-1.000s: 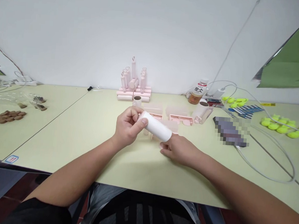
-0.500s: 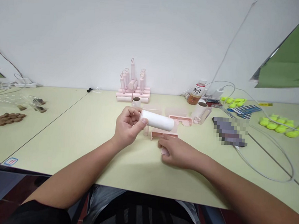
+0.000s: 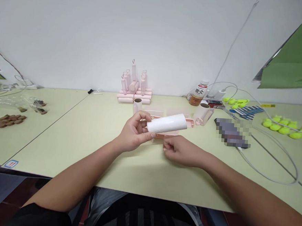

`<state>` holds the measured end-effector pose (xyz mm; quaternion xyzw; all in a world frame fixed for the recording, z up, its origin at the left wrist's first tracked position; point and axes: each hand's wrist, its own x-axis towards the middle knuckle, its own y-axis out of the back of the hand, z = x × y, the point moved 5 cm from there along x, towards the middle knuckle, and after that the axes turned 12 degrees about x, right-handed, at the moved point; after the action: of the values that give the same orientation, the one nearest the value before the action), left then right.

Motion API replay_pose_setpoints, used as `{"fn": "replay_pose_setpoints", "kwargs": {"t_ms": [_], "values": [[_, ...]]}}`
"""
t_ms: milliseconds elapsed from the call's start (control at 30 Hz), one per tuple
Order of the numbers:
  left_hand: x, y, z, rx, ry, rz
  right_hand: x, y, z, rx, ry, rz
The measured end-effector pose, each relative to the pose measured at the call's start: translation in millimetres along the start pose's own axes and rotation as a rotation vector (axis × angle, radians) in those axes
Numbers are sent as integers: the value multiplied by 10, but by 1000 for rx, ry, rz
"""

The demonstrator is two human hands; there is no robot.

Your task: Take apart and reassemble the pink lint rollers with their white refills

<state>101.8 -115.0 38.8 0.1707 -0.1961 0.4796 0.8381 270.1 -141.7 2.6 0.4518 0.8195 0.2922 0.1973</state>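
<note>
My left hand (image 3: 136, 134) grips one end of a white lint roller refill (image 3: 167, 123), thumb below and fingers above. The roll is held up off the table, its free end pointing right and tilted slightly up. Close below that roll, my right hand (image 3: 180, 150) is curled closed near the table; what its fingers hold, if anything, is hidden. Partly covered by the roll and my hands are open pink cases (image 3: 191, 123). Behind my left hand a white roll (image 3: 137, 106) with a brown cardboard core stands upright.
Pink cylinders with loop tops (image 3: 133, 72) stand on stacked pink cases (image 3: 126, 98) by the wall. Another upright roll (image 3: 202, 111), a drink bottle (image 3: 199, 93) and a phone with a cable (image 3: 231, 133) are on the right. Neon-yellow items (image 3: 282, 125) lie farther right, brown pieces (image 3: 5, 120) at left.
The white roll has shifted right, and its free end has swung from tilting down to tilting up. My right hand has curled tighter; the pale piece seen under it before is hidden now.
</note>
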Motion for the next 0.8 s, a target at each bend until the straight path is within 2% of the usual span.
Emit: {"fn": "replay_pose_setpoints", "kwargs": {"t_ms": [67, 167, 267, 333, 433, 567, 800], "values": [[2, 3, -4, -31, 6, -8, 12, 82, 16, 177, 13, 120], [8, 34, -17, -69, 19, 14, 4, 246, 46, 513, 65, 390], [12, 52, -23, -76, 28, 34, -61, 418, 62, 765, 229, 695], [12, 44, -19, -70, 29, 27, -109, 487, 76, 856, 338, 824], [6, 25, -12, -31, 23, 13, -156, 522, 77, 864, 445, 893], [-15, 9, -35, 51, 13, -16, -208, 506, 4, 730, 547, 904], [-33, 0, -63, 122, 6, -70, -220, 482, -57, 639, 559, 894]]}}
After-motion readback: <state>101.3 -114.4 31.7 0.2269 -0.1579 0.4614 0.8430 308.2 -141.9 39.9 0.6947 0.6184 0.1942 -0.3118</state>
